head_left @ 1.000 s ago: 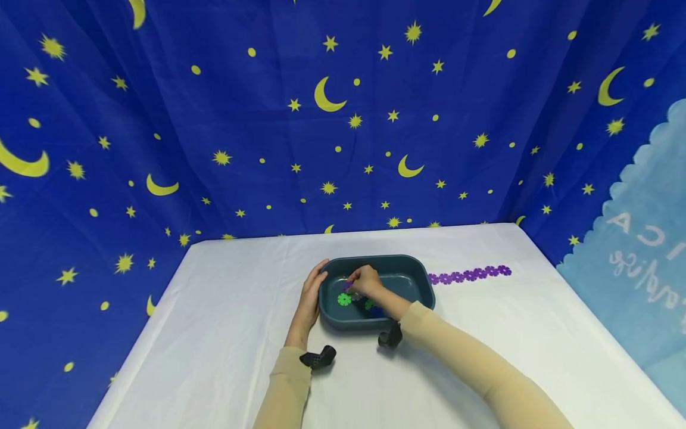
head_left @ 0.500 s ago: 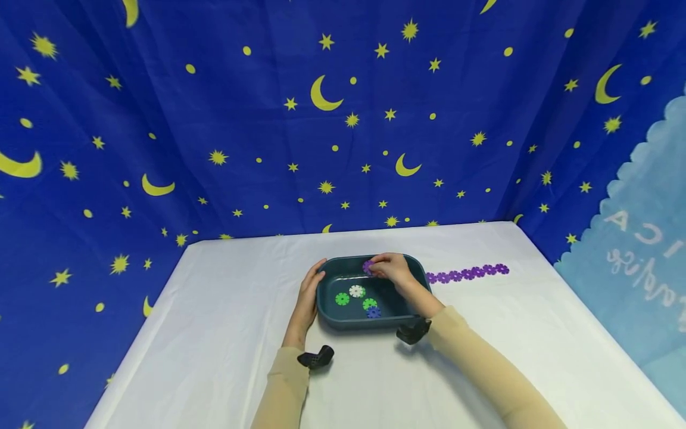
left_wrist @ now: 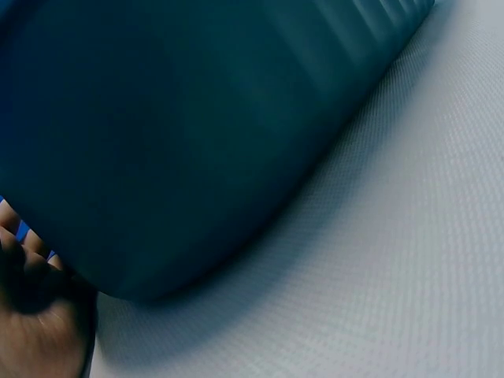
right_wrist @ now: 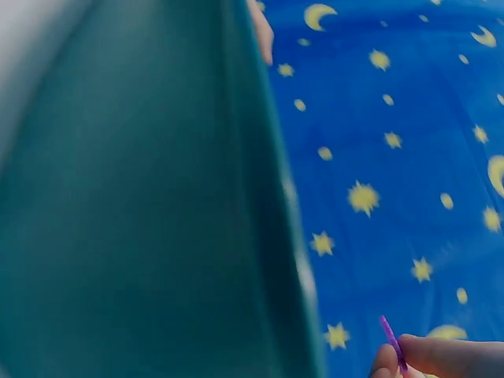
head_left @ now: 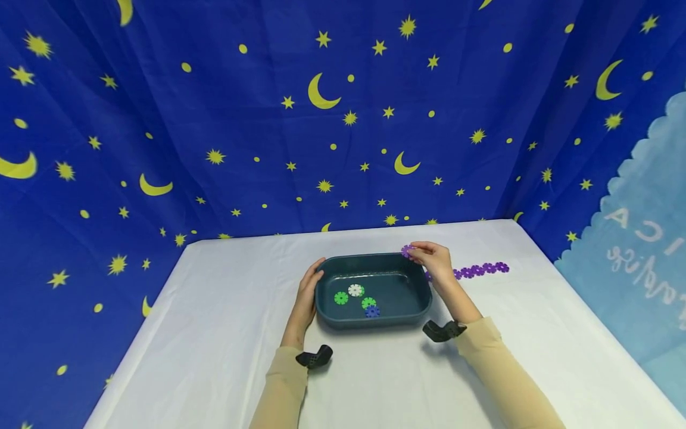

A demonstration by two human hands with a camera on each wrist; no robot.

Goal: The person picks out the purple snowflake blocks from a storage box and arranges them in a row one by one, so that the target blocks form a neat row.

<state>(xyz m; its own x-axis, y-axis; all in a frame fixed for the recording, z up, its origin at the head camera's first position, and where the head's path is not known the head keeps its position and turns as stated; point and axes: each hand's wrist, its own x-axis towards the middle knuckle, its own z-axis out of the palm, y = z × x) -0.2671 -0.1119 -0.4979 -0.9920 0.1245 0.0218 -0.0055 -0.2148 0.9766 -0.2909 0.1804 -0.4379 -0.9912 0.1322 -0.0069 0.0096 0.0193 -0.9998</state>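
Observation:
My right hand [head_left: 438, 263] pinches a purple flower-shaped plastic disc [head_left: 406, 251] between thumb and fingers, above the far right corner of a dark teal basin [head_left: 370, 323]. In the right wrist view the same disc [right_wrist: 391, 340] shows edge-on. My left hand [head_left: 305, 301] rests along the basin's left outer side with fingers extended; in the left wrist view the basin's wall [left_wrist: 181, 157] fills much of the picture. Inside the basin lie a white disc [head_left: 355, 290] overlapping a green one, a separate green disc [head_left: 341, 298], another green disc [head_left: 367, 302] and a blue disc [head_left: 372, 311].
A row of purple discs [head_left: 483, 270] lies on the white tablecloth [head_left: 230, 310] right of the basin, its near end partly hidden by my right hand. A blue star-and-moon curtain [head_left: 268, 131] hangs behind the table, and a light blue panel [head_left: 651, 238] stands at right.
My right hand has lifted the purple disc from the left part of the basin and carried it right, up over the far rim. The left hand stays at the basin's side.

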